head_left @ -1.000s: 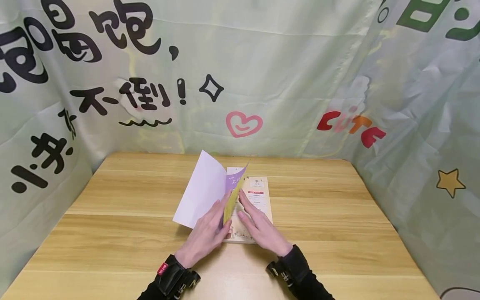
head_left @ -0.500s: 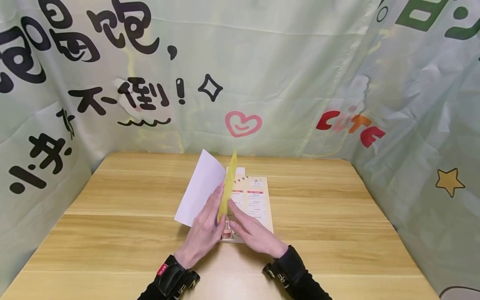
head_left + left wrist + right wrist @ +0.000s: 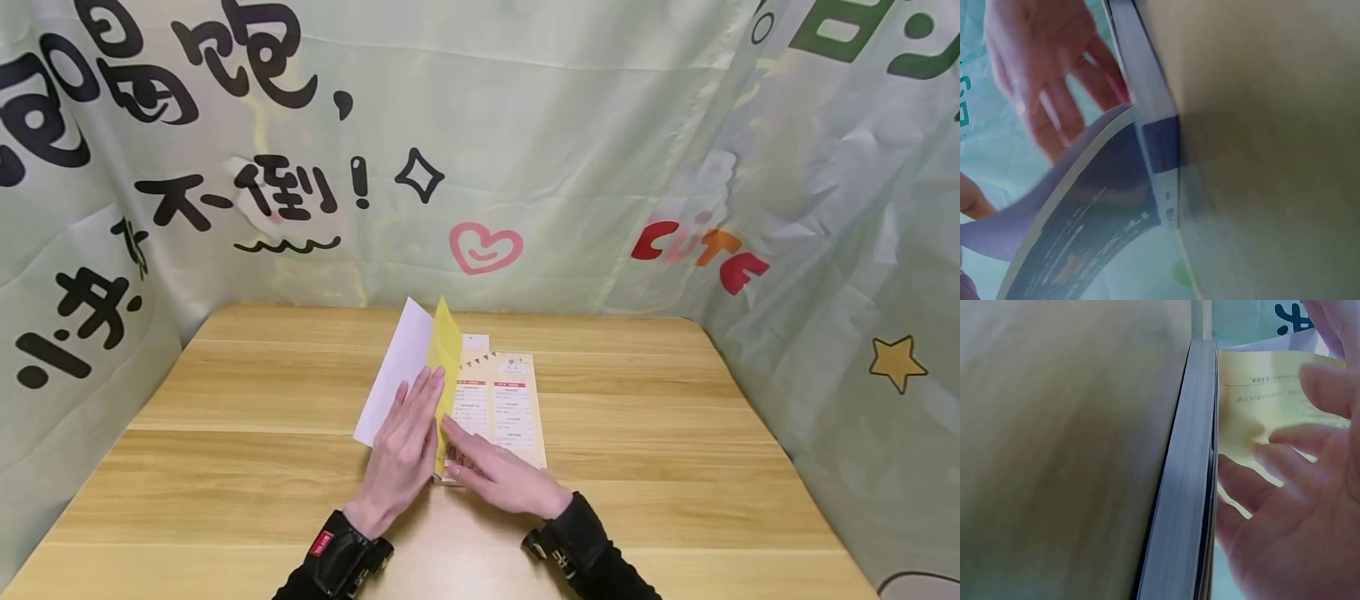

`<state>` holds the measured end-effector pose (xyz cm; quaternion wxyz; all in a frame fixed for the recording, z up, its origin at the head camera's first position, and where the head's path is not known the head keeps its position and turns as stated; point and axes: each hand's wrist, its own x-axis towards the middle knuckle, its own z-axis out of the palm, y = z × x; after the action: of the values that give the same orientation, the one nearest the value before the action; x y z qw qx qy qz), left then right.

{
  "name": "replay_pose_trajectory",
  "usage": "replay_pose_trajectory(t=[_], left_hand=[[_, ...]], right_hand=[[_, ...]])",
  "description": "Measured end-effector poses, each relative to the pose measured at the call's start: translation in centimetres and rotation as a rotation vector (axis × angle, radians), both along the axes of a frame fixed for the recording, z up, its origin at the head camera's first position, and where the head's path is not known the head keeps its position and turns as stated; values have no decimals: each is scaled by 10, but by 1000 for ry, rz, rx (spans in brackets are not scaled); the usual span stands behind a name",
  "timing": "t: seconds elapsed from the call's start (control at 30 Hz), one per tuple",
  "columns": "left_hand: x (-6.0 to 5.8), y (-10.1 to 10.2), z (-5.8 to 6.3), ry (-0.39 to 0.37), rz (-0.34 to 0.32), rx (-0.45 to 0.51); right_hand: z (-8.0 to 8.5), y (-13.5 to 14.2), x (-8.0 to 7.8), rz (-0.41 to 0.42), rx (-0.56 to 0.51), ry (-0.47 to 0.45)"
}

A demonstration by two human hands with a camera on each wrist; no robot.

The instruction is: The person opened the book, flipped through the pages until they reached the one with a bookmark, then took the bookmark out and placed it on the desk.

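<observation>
While the yellow page (image 3: 447, 342) of the book (image 3: 516, 417) stands raised at lower centre, long axis up-frame, we have it between our left hand (image 3: 401, 446) and right hand (image 3: 510, 479), both loosely straight-fingered, ungripping, the left overlapping it.

Head view looks forward and down over the table (image 3: 675, 450) from well back; left and right wrist views, each tilted sideways, look in low and close, both sharing the book (image 3: 1182, 469).
</observation>
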<state>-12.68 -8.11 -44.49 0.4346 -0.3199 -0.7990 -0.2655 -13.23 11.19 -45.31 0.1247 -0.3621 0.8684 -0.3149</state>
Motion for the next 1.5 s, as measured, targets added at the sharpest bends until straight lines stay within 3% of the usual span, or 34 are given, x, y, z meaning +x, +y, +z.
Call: replay_pose_trajectory(t=[0.33, 0.53, 0.67, 0.87, 1.13, 1.33, 1.5], left_hand=[[6, -4, 10, -25, 215, -137], [6, -10, 11, -173, 367, -209], [5, -14, 9, -293, 413, -260], [3, -16, 1, -471, 353, -314], [3, -19, -8, -720, 162, -332], [2, -19, -11, -780, 91, -414], [3, -19, -12, -816, 50, -429]], right_hand=[[-2, -1, 1, 44, 87, 10], [-3, -1, 2, 58, 82, -16], [-3, -1, 2, 64, 83, -32], [-4, -1, 2, 73, 95, -25], [-6, 1, 0, 24, 74, -42], [-7, 8, -6, -118, 52, -60], [-6, 20, -12, -150, 50, -66]])
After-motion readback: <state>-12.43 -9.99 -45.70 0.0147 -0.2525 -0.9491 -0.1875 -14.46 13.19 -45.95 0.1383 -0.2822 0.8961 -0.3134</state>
